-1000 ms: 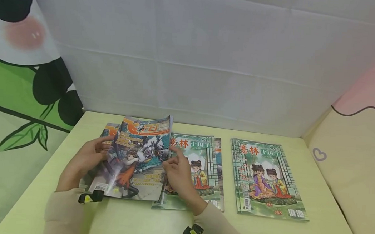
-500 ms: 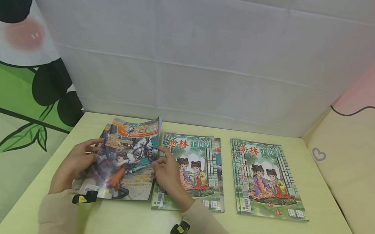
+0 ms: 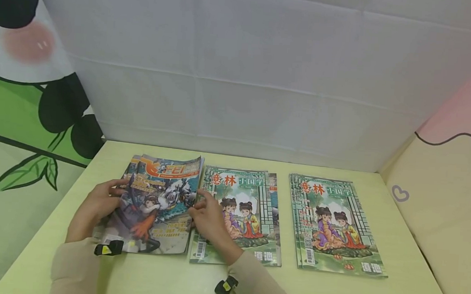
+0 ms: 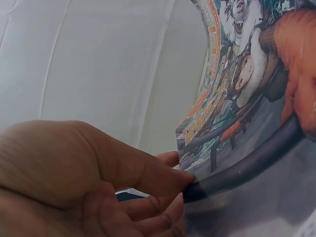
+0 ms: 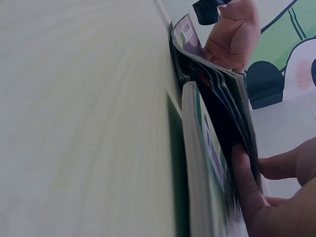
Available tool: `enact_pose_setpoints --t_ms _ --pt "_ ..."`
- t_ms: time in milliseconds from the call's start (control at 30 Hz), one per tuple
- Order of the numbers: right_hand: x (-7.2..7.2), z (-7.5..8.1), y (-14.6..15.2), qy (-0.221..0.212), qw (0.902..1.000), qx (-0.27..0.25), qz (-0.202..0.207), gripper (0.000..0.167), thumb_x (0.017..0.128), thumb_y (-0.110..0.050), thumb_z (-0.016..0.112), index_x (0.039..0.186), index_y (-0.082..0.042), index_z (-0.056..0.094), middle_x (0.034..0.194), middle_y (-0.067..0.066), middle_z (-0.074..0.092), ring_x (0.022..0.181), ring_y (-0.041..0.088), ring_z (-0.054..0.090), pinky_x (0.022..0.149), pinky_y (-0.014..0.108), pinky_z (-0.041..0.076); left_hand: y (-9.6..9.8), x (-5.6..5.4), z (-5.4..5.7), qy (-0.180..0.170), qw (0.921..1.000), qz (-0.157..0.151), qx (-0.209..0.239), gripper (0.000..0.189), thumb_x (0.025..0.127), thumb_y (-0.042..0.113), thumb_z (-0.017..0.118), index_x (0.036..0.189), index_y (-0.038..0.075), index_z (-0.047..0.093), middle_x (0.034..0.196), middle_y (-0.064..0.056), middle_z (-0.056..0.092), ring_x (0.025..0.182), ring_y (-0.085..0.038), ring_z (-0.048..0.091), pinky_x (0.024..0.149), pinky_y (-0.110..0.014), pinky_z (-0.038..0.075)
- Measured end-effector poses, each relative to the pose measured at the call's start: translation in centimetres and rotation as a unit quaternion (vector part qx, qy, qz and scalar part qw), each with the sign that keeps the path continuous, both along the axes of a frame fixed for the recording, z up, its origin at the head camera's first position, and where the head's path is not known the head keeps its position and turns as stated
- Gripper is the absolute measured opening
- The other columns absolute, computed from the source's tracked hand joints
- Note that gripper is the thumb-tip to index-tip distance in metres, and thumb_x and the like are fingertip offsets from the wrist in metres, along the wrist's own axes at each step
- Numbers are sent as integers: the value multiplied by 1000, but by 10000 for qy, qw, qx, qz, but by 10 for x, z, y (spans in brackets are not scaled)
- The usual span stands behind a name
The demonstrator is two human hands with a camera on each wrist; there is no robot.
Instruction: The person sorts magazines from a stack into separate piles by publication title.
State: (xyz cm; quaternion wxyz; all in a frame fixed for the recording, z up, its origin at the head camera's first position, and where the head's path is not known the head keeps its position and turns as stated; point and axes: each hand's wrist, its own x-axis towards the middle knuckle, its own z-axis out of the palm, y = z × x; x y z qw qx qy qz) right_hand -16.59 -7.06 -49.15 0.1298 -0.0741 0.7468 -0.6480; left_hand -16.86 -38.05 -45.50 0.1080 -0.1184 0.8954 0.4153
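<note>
A comic magazine (image 3: 163, 205) with an orange logo and a figure in orange lies tilted over another magazine (image 3: 132, 165) of similar look, at the left of the table. My left hand (image 3: 98, 206) grips its left edge; in the left wrist view the thumb is on the cover with fingers behind. My right hand (image 3: 211, 219) pinches its right edge, thumb on the cover and a finger underneath, as the right wrist view shows. That edge is raised slightly beside a pile of green magazines (image 3: 251, 224), which my right hand partly covers.
Another pile of green magazines (image 3: 341, 230) lies to the right on the pale yellow table (image 3: 162, 279). A greyish magazine (image 3: 276, 212) sticks out from under the middle pile. A white cloth wall (image 3: 261, 117) stands behind, with patterned panels at both sides.
Both hands have moved left with the comic magazine, bringing it down over the one beneath. Its top edge is now lower. The green piles have not moved.
</note>
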Motion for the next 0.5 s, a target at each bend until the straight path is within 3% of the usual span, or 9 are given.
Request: enact_pose_setpoints --t_ms 267,500 --pt "3 4 9 -8 9998 130 125 53 105 4 69 156 7 56 117 9 70 77 14 74 67 28 64 0 1 1 -80 9992 10 -396 77 87 -12 51 163 -15 34 144 -45 53 113 -47 60 80 -40 53" --pt "6 3 7 102 9997 -31 239 55 102 1 72 155 9 58 129 19 74 98 17 78 75 27 67 -3 2 1 72 9985 121 -538 78 84 -8 53 161 -16 37 146 -47 52 120 -52 61 86 -48 56"
